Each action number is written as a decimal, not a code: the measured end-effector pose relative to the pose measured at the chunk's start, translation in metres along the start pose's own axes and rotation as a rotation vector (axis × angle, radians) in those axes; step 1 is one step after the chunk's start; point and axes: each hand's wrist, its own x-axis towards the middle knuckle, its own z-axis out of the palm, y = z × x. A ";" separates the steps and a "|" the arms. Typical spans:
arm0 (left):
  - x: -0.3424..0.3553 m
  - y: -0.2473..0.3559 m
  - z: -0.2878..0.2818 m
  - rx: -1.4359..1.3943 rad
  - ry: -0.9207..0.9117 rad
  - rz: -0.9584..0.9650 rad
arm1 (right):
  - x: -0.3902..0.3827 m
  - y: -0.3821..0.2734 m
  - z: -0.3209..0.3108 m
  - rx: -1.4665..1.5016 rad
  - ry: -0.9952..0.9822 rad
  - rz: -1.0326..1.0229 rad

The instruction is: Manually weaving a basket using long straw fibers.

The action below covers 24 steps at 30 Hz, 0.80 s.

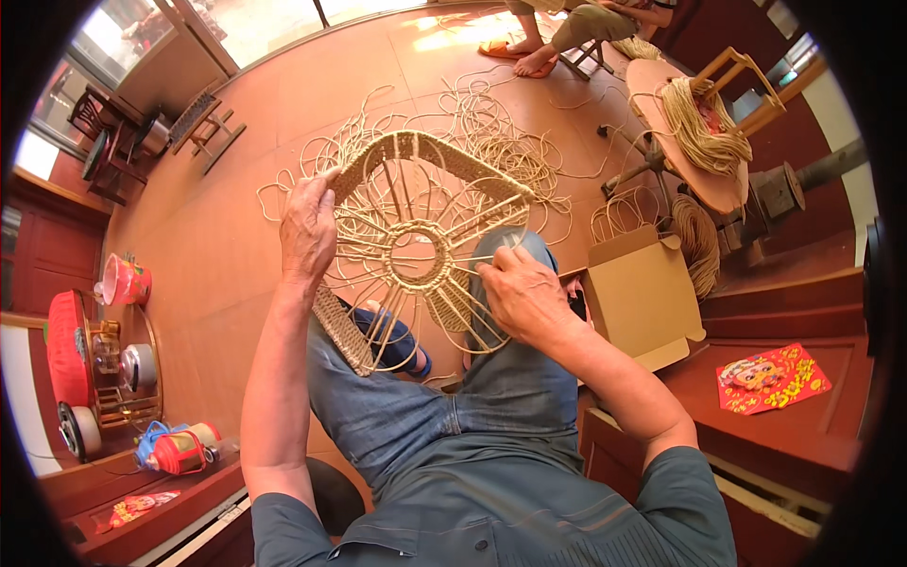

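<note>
An unfinished-looking woven cord piece (510,182) rests over my knees, tilted up. It has a plaited outer band, a braided ring (389,257) in the middle and tan strands running between them like spokes. My left hand (307,234) is closed round its left edge, thumb and fingers at the rim. At the right side my right hand (525,295) is closed, its fingers pinched on a strand of tan cord between ring and band; the fingertips are partly hidden. Loose cord (501,132) lies tangled on the floor beyond, partly behind the piece.
An open cardboard box (647,300) stands by my right knee. Coiled cord (704,123) lies on an upturned-looking stool at the right. Another person (586,28) sits at the far right. A wooden stool (203,128), a pink bucket (126,281) and a vacuum flask (179,447) are at left.
</note>
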 end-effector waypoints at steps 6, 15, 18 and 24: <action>0.018 -0.015 -0.011 -0.515 -0.191 -0.204 | 0.013 0.019 -0.009 0.174 0.095 -0.028; -0.003 -0.209 0.034 -0.752 -0.171 -0.877 | 0.014 0.034 0.001 0.386 0.260 0.176; -0.020 -0.267 0.098 -0.798 -0.291 -1.085 | 0.008 0.039 -0.004 0.323 0.201 0.210; -0.049 -0.328 0.167 -0.109 -0.444 -0.947 | 0.011 0.038 -0.011 0.283 0.044 0.181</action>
